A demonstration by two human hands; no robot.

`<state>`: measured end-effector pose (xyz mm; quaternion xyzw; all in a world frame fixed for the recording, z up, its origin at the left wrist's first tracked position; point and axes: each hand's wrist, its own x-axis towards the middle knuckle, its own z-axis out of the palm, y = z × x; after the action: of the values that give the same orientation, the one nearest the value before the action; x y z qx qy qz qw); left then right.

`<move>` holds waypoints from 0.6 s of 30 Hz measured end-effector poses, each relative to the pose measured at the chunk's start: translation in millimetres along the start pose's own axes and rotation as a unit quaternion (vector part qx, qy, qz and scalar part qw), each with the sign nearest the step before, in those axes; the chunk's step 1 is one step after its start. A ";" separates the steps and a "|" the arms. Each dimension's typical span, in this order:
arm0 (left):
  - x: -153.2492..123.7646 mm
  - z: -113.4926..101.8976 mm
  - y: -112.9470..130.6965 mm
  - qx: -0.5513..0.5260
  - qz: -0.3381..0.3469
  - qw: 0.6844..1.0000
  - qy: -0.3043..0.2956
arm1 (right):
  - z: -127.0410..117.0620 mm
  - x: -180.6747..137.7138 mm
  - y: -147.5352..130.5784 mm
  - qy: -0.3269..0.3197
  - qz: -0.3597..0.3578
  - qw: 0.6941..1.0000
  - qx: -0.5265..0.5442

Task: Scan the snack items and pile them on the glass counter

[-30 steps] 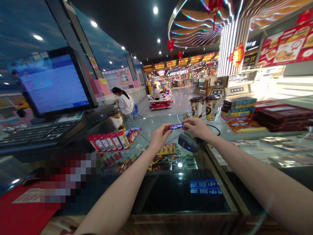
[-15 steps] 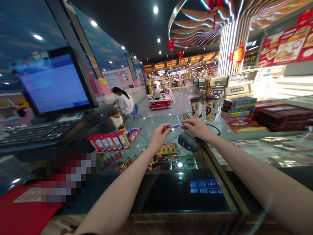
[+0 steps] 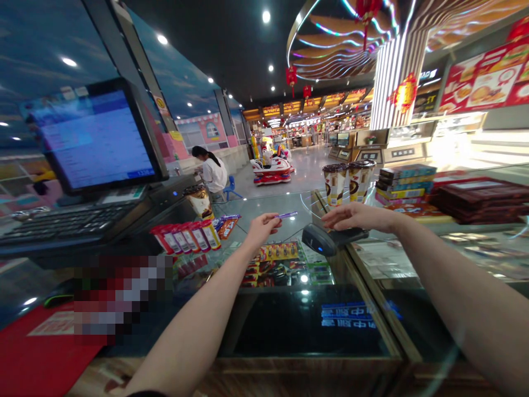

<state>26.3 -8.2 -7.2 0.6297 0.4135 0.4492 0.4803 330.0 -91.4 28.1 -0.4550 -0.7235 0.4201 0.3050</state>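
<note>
Blue-lit monitor [image 3: 97, 135], left: text too blurred to read from here. Left hand [image 3: 262, 229] pinches a slim purple packet [image 3: 289, 214], label illegible, above the glass counter [image 3: 273, 331]. Near it, a black scanner [image 3: 316, 240]; below, blue characters [image 3: 347, 316], one apparently 中. Right hand [image 3: 359, 216], fingers loosely spread, hangs over the scanner; contact uncertain. Judged step: holding packet, reaching for scanner; lifting it would call for a closed grip.

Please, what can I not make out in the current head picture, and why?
In the head view:
Purple packet: print, seen too thin; left hand covers one end.
Scanner: whether the right hand touches it; they overlap.
Monitor: text, blurred.
Red mat: left part, cut off by the picture's edge.
Far yellow signs: wording, too small.
</note>
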 end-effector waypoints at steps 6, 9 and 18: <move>-0.5 -1.5 1.9 -0.012 -0.010 1.000 0.011 | -2.8 -8.5 -6.0 -0.056 -0.010 0.997 -0.053; -1.1 -4.1 3.2 -0.020 -0.015 0.999 0.021 | 3.6 -2.9 -3.1 -0.076 0.000 0.995 -0.072; 1.8 -13.7 0.6 -0.030 -0.025 0.999 0.038 | 10.6 3.0 0.9 -0.029 -0.024 0.991 -0.129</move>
<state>13.6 -3.4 -4.4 0.5869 0.4333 0.4730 0.4940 320.4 -91.9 22.5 -0.4601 -0.7911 0.3291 0.2327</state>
